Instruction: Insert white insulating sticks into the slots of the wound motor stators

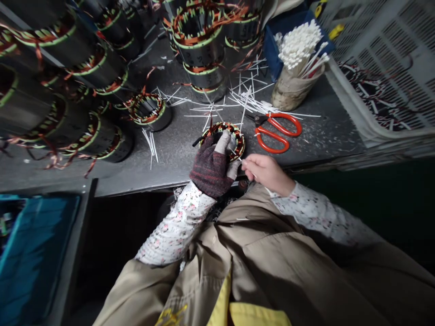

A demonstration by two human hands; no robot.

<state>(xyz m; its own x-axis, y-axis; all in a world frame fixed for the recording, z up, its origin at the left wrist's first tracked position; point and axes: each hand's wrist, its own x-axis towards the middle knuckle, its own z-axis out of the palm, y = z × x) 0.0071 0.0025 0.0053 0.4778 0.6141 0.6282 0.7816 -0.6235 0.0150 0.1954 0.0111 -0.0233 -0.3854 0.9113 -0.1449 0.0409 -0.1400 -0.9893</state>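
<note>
The copper-wound ring (241, 142) is at the bench's (176, 165) near edge, seemingly part-done, with the gloved left hand (211, 166) over it, grip unclear, and the right hand (267, 171) pinching a thin white strip (239, 159).

Maroon-knit-gloved left hand (211, 171), pale-covered digits: fingers forward, thumb apart. Bare right hand (264, 171): thumb and fingertips pinched, palm inward. Forearms in white floral-print sleeves (180, 224): converging forward.

One head-worn view looks forward and steeply down, from close above, onto the maroon-gloved left hand (211, 166), bare right hand (267, 172) and flat dark-grey surface (176, 156).
</note>
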